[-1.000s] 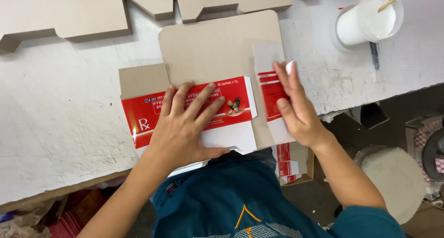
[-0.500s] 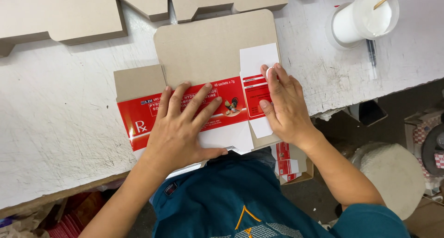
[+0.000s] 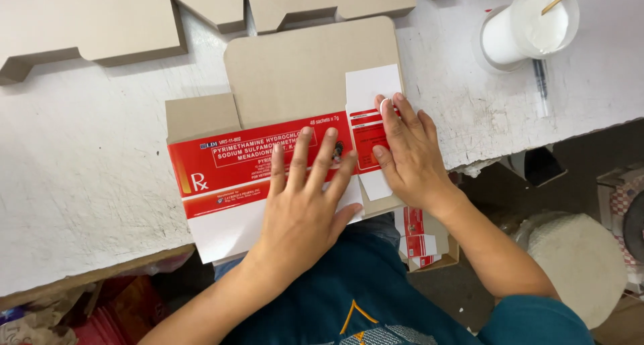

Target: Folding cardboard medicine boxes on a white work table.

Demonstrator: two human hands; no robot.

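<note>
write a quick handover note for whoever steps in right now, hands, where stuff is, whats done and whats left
Left hand: flat, fingers spread, pressing the large red and white paper label onto the flat brown cardboard carton blank.
Right hand: flat on the smaller red and white label strip at the blank's right edge.
Where: the blank lies on the white worktable, more plain blanks behind it, a white cup of white paste with a stick at the far right.
Done: both labels lie on the blank.
Left: probably smoothing them flat; the lower white edges overhang the table and look unfolded.
</note>
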